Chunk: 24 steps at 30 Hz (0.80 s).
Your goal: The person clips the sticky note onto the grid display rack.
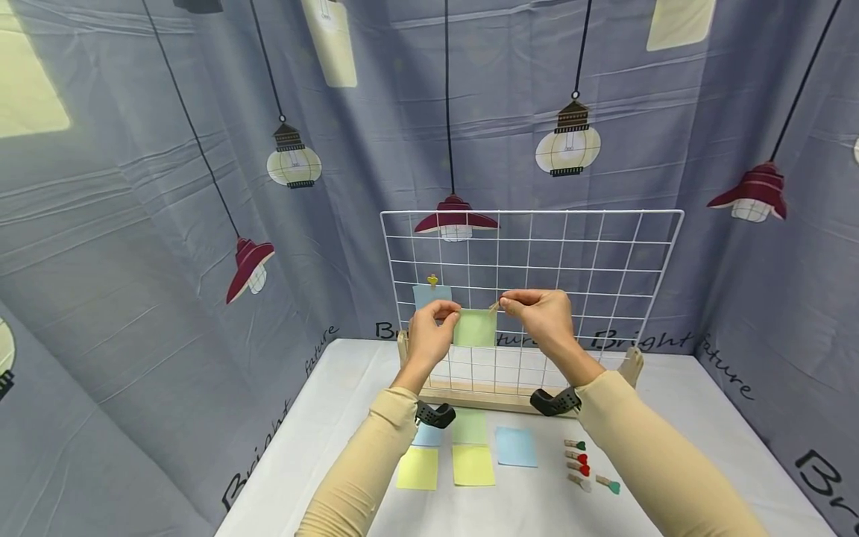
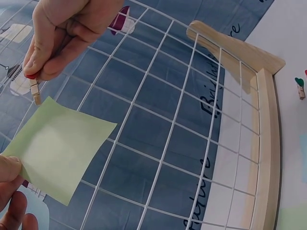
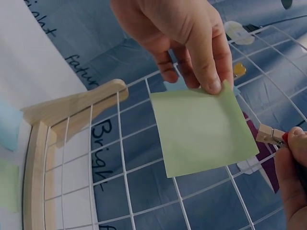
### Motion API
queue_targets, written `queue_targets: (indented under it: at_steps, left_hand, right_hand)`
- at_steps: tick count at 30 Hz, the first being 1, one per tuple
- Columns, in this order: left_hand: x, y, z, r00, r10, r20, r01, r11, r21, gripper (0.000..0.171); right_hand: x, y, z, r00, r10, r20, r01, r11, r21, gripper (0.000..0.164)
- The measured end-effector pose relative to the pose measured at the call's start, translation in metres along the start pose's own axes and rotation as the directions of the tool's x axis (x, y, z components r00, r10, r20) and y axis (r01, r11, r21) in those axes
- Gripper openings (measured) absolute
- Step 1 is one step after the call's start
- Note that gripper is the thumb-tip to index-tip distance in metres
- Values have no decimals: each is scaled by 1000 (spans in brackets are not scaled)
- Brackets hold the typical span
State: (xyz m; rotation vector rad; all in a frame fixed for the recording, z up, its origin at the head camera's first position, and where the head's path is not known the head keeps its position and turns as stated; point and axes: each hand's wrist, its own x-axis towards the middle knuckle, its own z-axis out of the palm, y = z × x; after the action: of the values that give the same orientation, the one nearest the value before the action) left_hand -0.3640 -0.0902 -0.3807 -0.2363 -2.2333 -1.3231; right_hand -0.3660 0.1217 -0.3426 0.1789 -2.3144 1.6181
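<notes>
My left hand (image 1: 429, 334) pinches a light green paper note (image 1: 475, 330) by its upper left corner, flat against the front of a white wire grid (image 1: 607, 267). Between the thumb and fingers of my right hand (image 1: 546, 317) is a small wooden clothespin (image 3: 269, 134) with a red end. In both wrist views its tip lies close to the note's other upper corner, with a narrow gap between them. A blue note (image 1: 431, 294) hangs on the grid just left of the green one, under a yellow heart clothespin (image 1: 432, 280).
The grid stands in a wooden base (image 1: 470, 396) on a white table (image 1: 322, 418). Before it lie yellow notes (image 1: 417, 470), a green note (image 1: 470, 427) and blue notes (image 1: 517, 447), one partly behind my left wrist. Several heart clothespins (image 1: 580, 469) lie at the right. Printed curtains surround the table.
</notes>
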Motion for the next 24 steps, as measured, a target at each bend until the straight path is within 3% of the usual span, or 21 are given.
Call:
queue_targets:
  at_steps: [15,24]
  left_hand:
    - [14,6,3,1000,0,-9,0,1000,3,11]
    - [19,11,10,999,6,-33,-6,1000,-17,12]
  right_hand:
    - [7,-11,13,997,-46,-66,53,994,96,16]
    - [12,-15,18,986,-114,-122,124,989,76,11]
